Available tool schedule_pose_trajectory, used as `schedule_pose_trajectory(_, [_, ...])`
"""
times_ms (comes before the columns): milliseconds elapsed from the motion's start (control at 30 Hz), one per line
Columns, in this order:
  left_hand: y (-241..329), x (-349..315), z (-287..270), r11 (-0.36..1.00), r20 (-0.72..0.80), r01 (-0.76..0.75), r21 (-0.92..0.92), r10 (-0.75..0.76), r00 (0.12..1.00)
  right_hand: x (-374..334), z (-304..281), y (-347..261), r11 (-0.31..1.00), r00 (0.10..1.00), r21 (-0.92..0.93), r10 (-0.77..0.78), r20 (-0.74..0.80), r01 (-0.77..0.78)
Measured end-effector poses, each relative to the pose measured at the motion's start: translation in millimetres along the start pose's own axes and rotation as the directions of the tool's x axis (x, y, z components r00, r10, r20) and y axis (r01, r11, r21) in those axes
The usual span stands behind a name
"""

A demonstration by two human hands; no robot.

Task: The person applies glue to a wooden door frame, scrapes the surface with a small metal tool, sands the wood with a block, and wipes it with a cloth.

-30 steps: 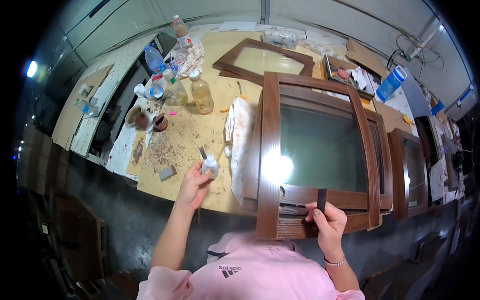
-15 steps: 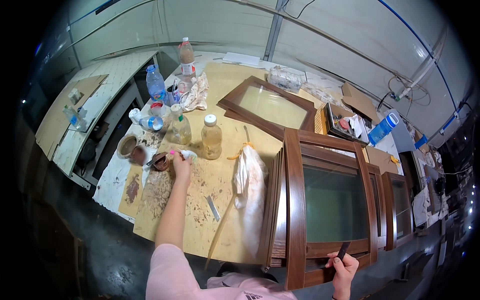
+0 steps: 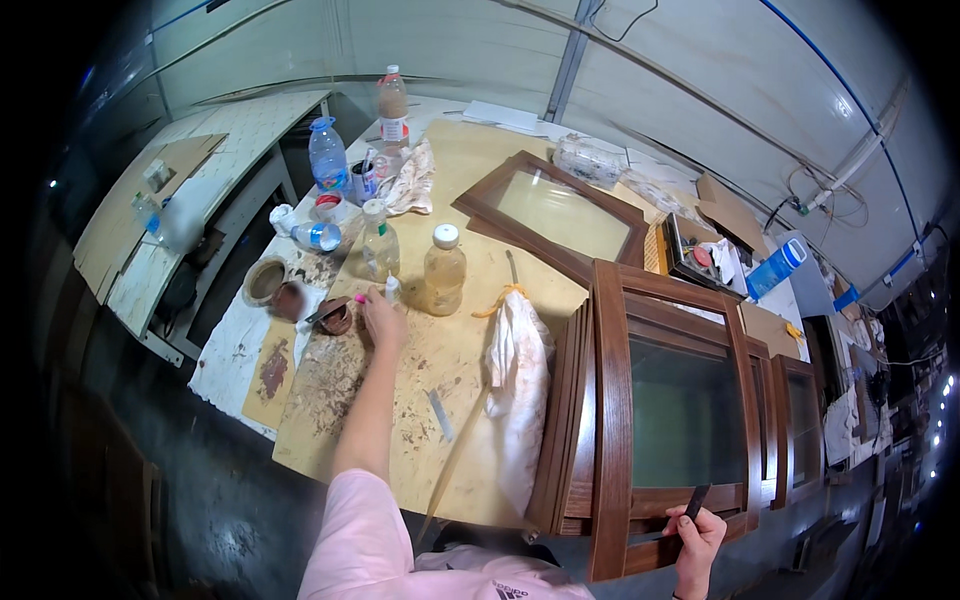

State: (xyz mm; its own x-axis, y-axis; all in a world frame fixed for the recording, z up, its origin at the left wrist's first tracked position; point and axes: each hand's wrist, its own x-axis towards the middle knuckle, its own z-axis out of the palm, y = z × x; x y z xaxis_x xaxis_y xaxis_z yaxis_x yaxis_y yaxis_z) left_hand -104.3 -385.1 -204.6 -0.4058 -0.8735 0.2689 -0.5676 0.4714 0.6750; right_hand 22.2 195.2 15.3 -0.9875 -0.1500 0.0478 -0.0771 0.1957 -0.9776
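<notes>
My left hand (image 3: pixel 383 320) reaches over the table with its fingers pinched together. At its fingertips shows a small pink piece (image 3: pixel 361 298), perhaps a cap. A small white bottle with a narrow tip (image 3: pixel 392 290) stands upright against the far side of the fingers. Left of that hand, a brown-stained cup (image 3: pixel 335 318) has a dark blade-like tool (image 3: pixel 325 310) lying across it. My right hand (image 3: pixel 697 535) is closed around a dark, flat strip-like tool (image 3: pixel 697 500), at the lower rail of a brown wooden frame with a glass pane (image 3: pixel 612 420).
Bottles stand near the left hand: a capped one with yellowish liquid (image 3: pixel 445 272) and a clear one (image 3: pixel 380 245). A stained white bag (image 3: pixel 515 375) and a metal scraper blade (image 3: pixel 440 415) lie mid-table. Another brown frame (image 3: pixel 482 190) lies behind; a cluttered box (image 3: pixel 700 255) is right.
The small white bottle has gone from tilted in my left hand to upright beside the fingers. My right hand keeps its hold on the dark tool. The whole view has shifted slightly.
</notes>
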Motion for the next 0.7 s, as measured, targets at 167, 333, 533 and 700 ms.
schedule_pose_trajectory(167, [41, -71, -24, 0.867, 0.176, 0.061, -0.495, 0.032, 0.984, 0, -11, -4, 1.000, 1.000, -0.002, 0.017, 0.000, -0.017])
schedule_pose_trajectory(333, [112, -182, -124, 0.600, 0.431, 0.153, -0.785, 0.352, 0.831, 12, -1, -13, 0.995, 0.980, 0.028, 0.087, 0.177, -0.093])
schedule_pose_trajectory(533, [225, -258, -169, 0.550, 0.337, -0.161, -0.819, 0.689, 0.642, 22, -19, -4, 0.978, 0.973, 0.178, 0.073, 0.219, -0.113])
schedule_pose_trajectory(700, [263, -272, -143, 0.528, 0.181, -0.429, -0.733, 0.759, 0.625, 25, -17, -9, 0.976, 0.975, 0.200, 0.044, 0.220, -0.089])
